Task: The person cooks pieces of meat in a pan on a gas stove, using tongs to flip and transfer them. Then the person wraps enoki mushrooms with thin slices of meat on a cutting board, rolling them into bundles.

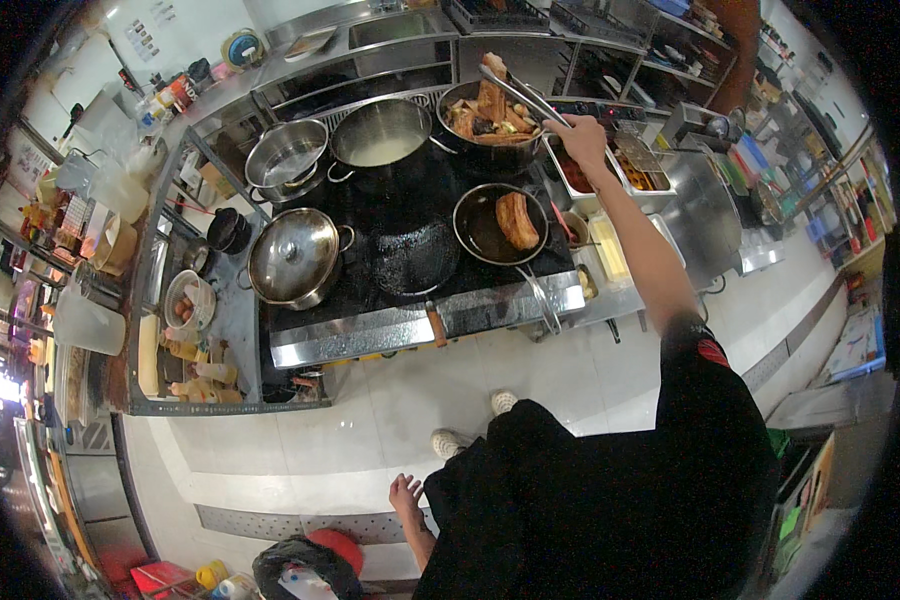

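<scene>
My right hand (580, 143) is closed around metal tongs (526, 97), reaching to the back right of the stove. Between the tong tips is a browned slab of meat (491, 98), upright over a pot (450, 133) full of meat chunks and pale pieces. Its lower end meets the other food in the pot. Nearer to me, a frying pan (475, 228) has one browned meat slab (516, 221) in dark oil or liquid. Low at my side hangs my left hand (406, 496), empty, its fingers loosely bent and apart.
A lidded pot (295, 258) and two open pots, one with cloudy liquid (381, 136), stand on the black stove (370, 195). Food trays (570, 170) line its right side. A metal shelf (235, 325) with bottles borders the left; a black-bagged bin (305, 570) sits behind me.
</scene>
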The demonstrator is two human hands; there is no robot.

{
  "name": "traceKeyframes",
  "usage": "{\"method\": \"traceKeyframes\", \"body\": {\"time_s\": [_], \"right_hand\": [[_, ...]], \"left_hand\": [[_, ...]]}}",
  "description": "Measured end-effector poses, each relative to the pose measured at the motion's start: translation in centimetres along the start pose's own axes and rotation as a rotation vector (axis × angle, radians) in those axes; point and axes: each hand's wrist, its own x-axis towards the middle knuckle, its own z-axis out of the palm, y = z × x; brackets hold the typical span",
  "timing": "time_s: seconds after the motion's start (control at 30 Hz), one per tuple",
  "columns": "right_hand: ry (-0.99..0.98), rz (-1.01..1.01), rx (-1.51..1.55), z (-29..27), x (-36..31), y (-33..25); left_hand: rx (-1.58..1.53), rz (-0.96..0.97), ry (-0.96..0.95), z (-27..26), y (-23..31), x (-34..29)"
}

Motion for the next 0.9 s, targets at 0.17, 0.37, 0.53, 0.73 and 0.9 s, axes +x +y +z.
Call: {"method": "traceKeyframes", "body": {"time_s": [0.17,0.37,0.53,0.73,0.9], "right_hand": [[-0.141,0.130,0.058,6.1,3.7,4.2],[-0.269,0.258,0.017,11.4,4.5,5.8],[-0.399,0.280,-0.052,10.2,6.2,6.8],[-0.521,0.185,-0.276,4.3,8.3,4.6],[-0.470,0.042,-0.420,0.4,10.7,4.1]], "left_hand": [[0.035,-0.014,0.051,0.5,-2.7,-2.1],[0.073,-0.051,0.147,2.3,-3.0,-4.5],[0.100,-0.002,0.127,3.8,-3.6,-4.6],[0.252,0.059,0.120,6.0,-2.9,-5.1],[0.133,0.062,0.105,5.3,-4.1,-4.2]]}}
